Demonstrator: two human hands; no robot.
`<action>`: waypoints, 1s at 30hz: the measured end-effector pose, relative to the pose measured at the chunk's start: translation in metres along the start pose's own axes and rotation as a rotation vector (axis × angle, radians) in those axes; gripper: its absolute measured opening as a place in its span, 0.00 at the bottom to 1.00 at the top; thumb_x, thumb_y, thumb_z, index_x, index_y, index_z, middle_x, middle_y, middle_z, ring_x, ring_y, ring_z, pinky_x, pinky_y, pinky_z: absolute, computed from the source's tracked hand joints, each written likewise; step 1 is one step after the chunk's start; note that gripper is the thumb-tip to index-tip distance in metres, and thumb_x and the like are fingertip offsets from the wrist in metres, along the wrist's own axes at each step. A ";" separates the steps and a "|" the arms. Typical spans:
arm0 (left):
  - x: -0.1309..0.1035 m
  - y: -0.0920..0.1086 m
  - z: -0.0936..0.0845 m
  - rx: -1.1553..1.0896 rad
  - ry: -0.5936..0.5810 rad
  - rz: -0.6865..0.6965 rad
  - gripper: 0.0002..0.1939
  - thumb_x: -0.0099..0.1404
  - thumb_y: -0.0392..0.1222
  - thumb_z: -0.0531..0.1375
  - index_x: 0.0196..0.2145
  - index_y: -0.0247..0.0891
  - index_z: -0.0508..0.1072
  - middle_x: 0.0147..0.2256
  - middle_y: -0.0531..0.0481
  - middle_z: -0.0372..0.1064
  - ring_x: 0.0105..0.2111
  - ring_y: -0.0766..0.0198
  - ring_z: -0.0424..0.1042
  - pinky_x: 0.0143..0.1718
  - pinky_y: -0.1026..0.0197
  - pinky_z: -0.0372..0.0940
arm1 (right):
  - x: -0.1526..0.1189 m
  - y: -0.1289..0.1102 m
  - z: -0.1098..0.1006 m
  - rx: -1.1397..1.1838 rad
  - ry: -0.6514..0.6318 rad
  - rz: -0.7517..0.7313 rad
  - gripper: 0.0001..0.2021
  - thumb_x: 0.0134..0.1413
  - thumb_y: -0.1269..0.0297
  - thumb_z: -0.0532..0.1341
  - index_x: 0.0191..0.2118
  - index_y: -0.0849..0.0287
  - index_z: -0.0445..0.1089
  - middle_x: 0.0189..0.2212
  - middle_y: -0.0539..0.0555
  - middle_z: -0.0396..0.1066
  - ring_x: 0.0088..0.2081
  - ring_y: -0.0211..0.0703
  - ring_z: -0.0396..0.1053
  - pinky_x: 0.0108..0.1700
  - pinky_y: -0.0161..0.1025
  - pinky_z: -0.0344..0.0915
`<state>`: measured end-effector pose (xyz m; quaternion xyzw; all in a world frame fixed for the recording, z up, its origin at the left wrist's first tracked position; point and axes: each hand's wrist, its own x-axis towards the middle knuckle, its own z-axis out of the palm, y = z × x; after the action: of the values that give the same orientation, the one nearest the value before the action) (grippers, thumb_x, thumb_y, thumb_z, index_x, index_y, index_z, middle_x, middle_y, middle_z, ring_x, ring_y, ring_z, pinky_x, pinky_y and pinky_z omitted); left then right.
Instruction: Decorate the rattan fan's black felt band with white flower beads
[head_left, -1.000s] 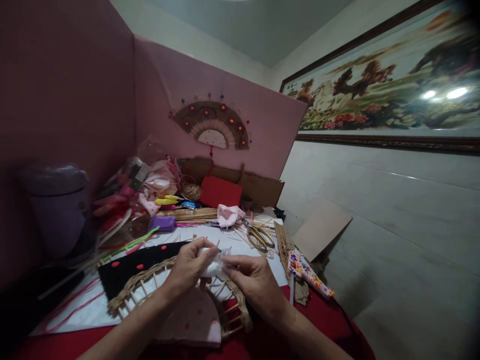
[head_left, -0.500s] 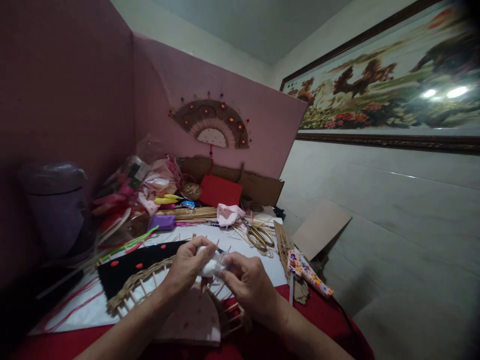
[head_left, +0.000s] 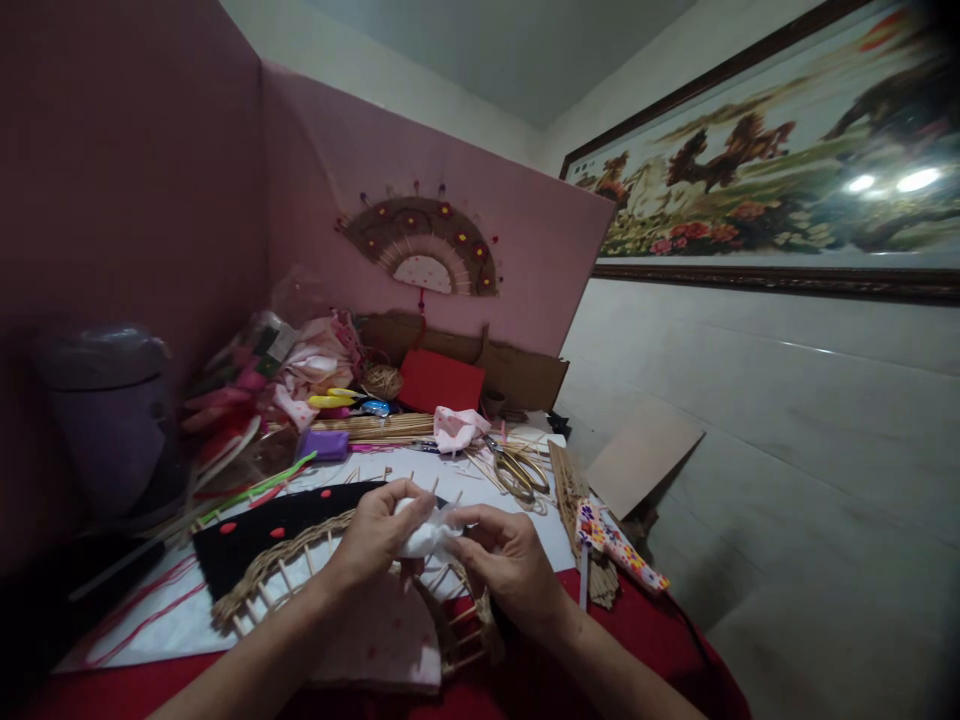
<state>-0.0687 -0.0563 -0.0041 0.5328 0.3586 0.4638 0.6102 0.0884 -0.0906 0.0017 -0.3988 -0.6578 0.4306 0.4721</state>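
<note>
A soft white lump in clear plastic wrapping point(head_left: 424, 541) is held between both hands, above a half-made fan. My left hand point(head_left: 377, 532) is closed around its left side, thumb on top. On the other side my right hand point(head_left: 504, 562) pinches the crinkled plastic between thumb and fingers. Beneath them lies the fan point(head_left: 247, 545), with a black band dotted red, a braided cord, thin wooden sticks and a pale pink dotted centre. My forearms and hands cover part of it.
Gold-handled scissors point(head_left: 517, 472), a pink cloth scrap point(head_left: 457, 428) and a purple packet point(head_left: 324, 445) lie behind the hands. A flower-patterned glue gun point(head_left: 619, 550) rests at the right edge. A purple container point(head_left: 112, 420) stands left. A finished fan point(head_left: 420, 245) hangs on the pink board.
The white lump has turned slightly and its plastic is bunched differently. My right fingers have shifted a little on the wrapping; both hands stay in nearly the same place.
</note>
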 end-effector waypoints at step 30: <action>-0.001 -0.008 0.009 -0.122 0.173 0.025 0.19 0.49 0.54 0.63 0.23 0.36 0.63 0.13 0.60 0.59 0.09 0.74 0.56 0.08 0.72 0.49 | 0.006 -0.010 0.025 -0.251 -0.016 -0.014 0.06 0.47 0.64 0.60 0.29 0.63 0.68 0.11 0.41 0.53 0.14 0.27 0.46 0.16 0.27 0.43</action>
<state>-0.0593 -0.0602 -0.0107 0.4572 0.3741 0.5367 0.6025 0.0618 -0.0930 0.0085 -0.4468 -0.7131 0.3444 0.4163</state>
